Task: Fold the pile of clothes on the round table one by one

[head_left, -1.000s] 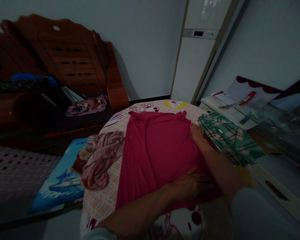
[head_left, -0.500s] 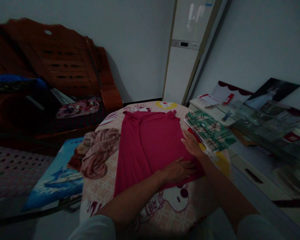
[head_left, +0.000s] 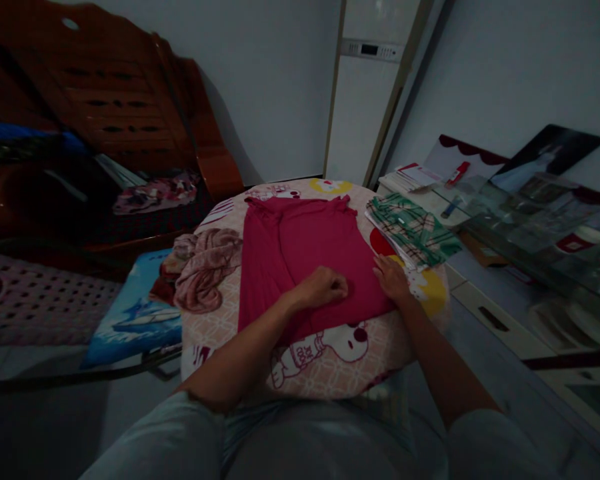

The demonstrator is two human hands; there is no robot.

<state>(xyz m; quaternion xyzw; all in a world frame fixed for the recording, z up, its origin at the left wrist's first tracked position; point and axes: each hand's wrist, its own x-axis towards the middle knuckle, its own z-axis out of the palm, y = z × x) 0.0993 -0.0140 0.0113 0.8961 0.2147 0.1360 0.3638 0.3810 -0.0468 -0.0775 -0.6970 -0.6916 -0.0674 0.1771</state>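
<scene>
A magenta top [head_left: 315, 247] lies spread on a round table with a patterned pink tablecloth [head_left: 330, 373]. My left hand [head_left: 325, 287] is over the middle of the top, its fingers curled into a loose fist with no cloth visibly gathered in it. At the top's right edge, my right hand [head_left: 393, 277] rests with its fingers stretched out. Just beyond that hand lies a folded green plaid garment [head_left: 413, 227]. A crumpled dusty-pink cloth [head_left: 207, 267] sits left of the top.
A wooden sofa [head_left: 115, 107] with clothes on it stands at the far left. Beside the table is a blue cushion-like item [head_left: 135, 313]. On the right are a cabinet [head_left: 500, 327] and a glass shelf [head_left: 525, 233]. A tall white air conditioner [head_left: 355, 113] stands behind.
My left hand has lifted from lying flat near the top's lower edge, moved away from me and leftward, and curled. My right hand stays by the right edge. The camera view has tilted down.
</scene>
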